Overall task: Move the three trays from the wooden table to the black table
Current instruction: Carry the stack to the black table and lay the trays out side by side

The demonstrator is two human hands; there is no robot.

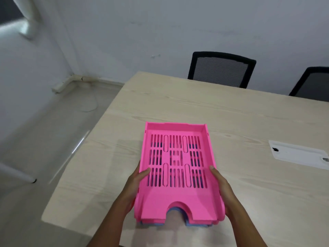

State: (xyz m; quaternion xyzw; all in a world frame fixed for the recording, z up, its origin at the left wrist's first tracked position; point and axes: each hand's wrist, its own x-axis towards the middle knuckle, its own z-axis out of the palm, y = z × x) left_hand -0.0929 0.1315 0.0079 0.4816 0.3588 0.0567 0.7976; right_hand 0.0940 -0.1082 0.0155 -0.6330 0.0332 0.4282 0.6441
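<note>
A stack of nested letter trays sits near the left front corner of the wooden table point(231, 122). The top pink tray point(178, 202) has a slotted bottom and a half-round cutout at its near edge. A blue tray point(195, 224) peeks out beneath it at the near edge and through the slots. My left hand point(135, 182) grips the stack's left side, thumb over the rim. My right hand point(219, 184) grips the right side the same way. The black table is not in view.
Two black mesh office chairs point(220, 70) point(313, 82) stand at the table's far side. A white cable-port cover point(299, 154) lies flush in the tabletop at the right. Grey floor and a white wall corner lie to the left.
</note>
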